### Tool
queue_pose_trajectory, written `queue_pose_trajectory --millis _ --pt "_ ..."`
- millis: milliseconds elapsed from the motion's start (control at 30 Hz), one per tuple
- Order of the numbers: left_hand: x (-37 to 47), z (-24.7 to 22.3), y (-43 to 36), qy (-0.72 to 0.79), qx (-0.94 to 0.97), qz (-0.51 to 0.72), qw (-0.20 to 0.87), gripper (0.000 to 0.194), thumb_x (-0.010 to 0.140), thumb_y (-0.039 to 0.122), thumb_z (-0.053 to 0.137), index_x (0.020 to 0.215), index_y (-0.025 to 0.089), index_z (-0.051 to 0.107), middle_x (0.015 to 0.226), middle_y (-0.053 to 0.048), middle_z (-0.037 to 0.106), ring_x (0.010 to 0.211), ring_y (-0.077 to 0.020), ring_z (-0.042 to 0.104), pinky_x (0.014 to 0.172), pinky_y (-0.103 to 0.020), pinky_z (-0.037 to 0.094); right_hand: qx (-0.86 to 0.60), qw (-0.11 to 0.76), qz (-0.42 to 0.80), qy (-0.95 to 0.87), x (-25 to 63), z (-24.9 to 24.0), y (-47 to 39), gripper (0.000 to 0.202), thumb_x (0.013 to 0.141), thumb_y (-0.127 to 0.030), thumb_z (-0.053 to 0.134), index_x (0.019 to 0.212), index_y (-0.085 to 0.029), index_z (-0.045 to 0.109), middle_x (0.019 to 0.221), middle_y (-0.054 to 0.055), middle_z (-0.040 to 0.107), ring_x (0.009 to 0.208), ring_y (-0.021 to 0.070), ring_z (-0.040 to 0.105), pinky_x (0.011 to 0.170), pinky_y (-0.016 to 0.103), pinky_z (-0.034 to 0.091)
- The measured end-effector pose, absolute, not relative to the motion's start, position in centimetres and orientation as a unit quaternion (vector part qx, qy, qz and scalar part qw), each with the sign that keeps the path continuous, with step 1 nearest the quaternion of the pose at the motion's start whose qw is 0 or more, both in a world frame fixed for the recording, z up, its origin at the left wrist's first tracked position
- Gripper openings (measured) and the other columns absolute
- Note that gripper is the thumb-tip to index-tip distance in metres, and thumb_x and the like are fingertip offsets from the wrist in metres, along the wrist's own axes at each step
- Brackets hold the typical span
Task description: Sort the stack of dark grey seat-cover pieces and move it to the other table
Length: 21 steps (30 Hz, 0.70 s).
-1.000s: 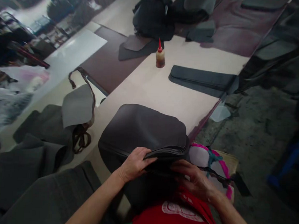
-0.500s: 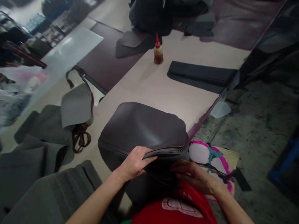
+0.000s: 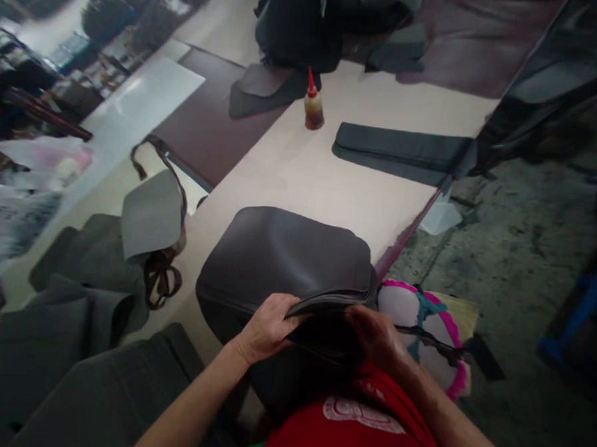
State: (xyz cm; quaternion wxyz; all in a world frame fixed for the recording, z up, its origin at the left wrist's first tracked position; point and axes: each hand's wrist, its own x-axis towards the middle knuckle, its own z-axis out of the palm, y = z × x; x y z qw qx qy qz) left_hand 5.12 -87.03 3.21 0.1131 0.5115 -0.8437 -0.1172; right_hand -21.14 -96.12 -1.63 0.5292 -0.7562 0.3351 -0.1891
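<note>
- at far left, we find loose grey sheets (image 3: 89, 259), overlapping, with a light grey piece (image 3: 151, 216) and a brown strap (image 3: 162, 283) beside them.
- at centre, we locate the stack of dark sheets (image 3: 292, 250) on the near end of the pale table (image 3: 301, 177), its near edge towards the red shirt (image 3: 337, 432).
- we judge the stack limp and bendable, moderately heavy as a whole, not fragile; its smooth leaves probably slide over one another. we advise gripping several layers together at the near edge.
- at that edge, we see the left hand (image 3: 270, 325) pinching the layers, thumb apart from the fingers with the leaves between.
- to its right, the right hand (image 3: 380, 338) lies at the stack's near right part, fingers bent and touching the edge; we cannot tell whether it pinches, as the thumb is unclear.
- at far right, below the table, we note a pink-edged item (image 3: 423, 323).
</note>
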Motion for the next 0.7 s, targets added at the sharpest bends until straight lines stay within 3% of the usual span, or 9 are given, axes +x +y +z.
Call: queue_pose_trajectory --millis 267,367,500,700 --pt "5.5 3.0 -87.2 -0.85 0.506 -0.088 0.118 0.049 0.096 0.047 0.046 0.138 0.022 0.05 0.114 -0.015 0.057 0.102 -0.0257 0.053 0.086 -0.042 0.048 -0.729 0.516 -0.222 0.392 -19.7 -2.0 -96.6 0.025 0.099 -0.035 0.044 0.084 -0.021 0.059 0.08 0.002 0.067 0.074 0.0159 0.063 0.068 0.025 0.044" --pt "5.4 3.4 -87.5 -0.859 0.496 -0.081 0.102 0.042 0.094 0.038 0.054 0.135 0.029 0.054 0.116 -0.013 0.056 0.103 -0.0252 0.053 0.085 -0.041 0.048 -0.733 0.502 -0.222 0.401 -19.4 -1.9 -97.0 0.025 0.098 -0.034 0.044 0.083 -0.021 0.059 0.08 0.002 0.067 0.074 0.0165 0.063 0.069 0.026 0.044" --pt "5.2 4.1 -87.8 -0.864 0.485 -0.104 0.09 0.035 0.095 0.031 0.05 0.128 0.031 0.061 0.118 -0.013 0.054 0.105 -0.0264 0.052 0.084 -0.042 0.048 -0.738 0.504 -0.203 0.4 -19.2 -1.7 -97.5 0.023 0.097 -0.033 0.046 0.085 -0.021 0.061 0.081 0.002 0.068 0.075 0.017 0.063 0.07 0.027 0.044" --pt "4.9 4.0 -87.7 -0.838 0.525 -0.121 0.081 0.036 0.092 0.044 0.056 0.124 0.029 0.065 0.116 -0.012 0.057 0.103 -0.0259 0.053 0.086 -0.041 0.048 -0.737 0.499 -0.26 0.373 -21.1 -0.9 -97.7 0.012 0.092 -0.03 0.057 0.092 -0.02 0.063 0.087 0.004 0.067 0.082 0.0181 0.061 0.075 0.029 0.045"
